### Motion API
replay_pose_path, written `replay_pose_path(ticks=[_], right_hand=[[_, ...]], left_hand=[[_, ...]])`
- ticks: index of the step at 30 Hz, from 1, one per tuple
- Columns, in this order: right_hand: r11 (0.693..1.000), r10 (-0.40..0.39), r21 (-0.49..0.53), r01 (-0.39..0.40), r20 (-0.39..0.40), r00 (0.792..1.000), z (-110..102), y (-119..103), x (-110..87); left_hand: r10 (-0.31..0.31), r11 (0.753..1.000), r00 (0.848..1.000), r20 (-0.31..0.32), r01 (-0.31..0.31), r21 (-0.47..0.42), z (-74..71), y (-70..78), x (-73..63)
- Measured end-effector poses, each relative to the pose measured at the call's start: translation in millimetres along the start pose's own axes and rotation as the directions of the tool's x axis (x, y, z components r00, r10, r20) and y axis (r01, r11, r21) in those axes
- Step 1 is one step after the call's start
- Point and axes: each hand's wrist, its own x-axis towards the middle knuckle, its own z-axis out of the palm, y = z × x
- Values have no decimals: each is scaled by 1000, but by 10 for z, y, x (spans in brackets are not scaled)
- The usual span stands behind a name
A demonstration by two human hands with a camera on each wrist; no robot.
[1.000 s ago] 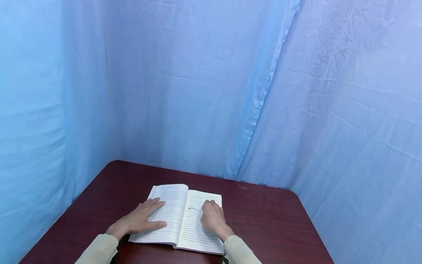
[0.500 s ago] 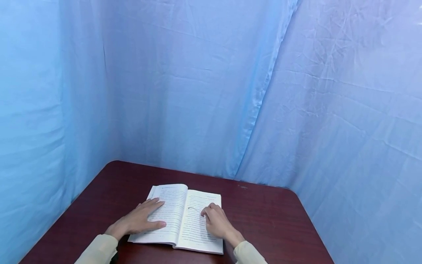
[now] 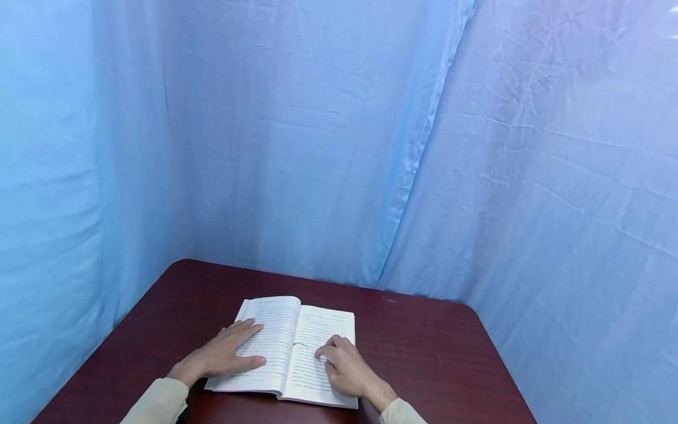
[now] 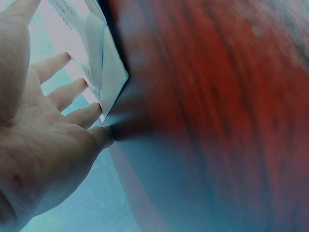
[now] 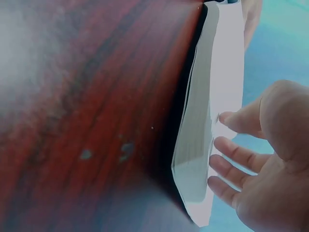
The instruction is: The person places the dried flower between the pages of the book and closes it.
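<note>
An open paperback book (image 3: 318,386) lies on the table with its printed pages up. My left hand (image 3: 218,354) rests spread on the left page, its thumb pointing toward the spine. In the left wrist view, the fingers of the left hand (image 4: 53,125) lie apart at the book's edge. Over the right page is my right hand (image 3: 346,368), index finger reaching out and the other fingers loosely bent. A thin, dark, string-like thing (image 3: 300,344) crosses from the spine toward that index finger. In the right wrist view, the fingertips of the right hand (image 5: 260,154) are close to the page.
The dark red-brown wooden table (image 3: 424,347) has rounded far corners. Pale blue curtains (image 3: 318,147) hang behind it and along both sides. Small light marks (image 5: 128,149) show on the tabletop beside the book in the right wrist view.
My right hand has shifted down the page toward the person, its index finger now reaching out more. The string-like thing has moved toward the spine and slightly nearer. The left hand stays in place.
</note>
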Motion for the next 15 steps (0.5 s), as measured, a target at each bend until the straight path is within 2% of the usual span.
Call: replay_pose_path(ticks=[6,15], right_hand=[[1000,-11,-10,11,-7,1000,-19,-1,-93],[991,-67,-125,53,-108,992,-42,144,-238]], left_hand=[[-2,1000,1000,4,2,-3,-6,-15,6],[-13,1000,1000,9,13,16,-50,-51,-9]])
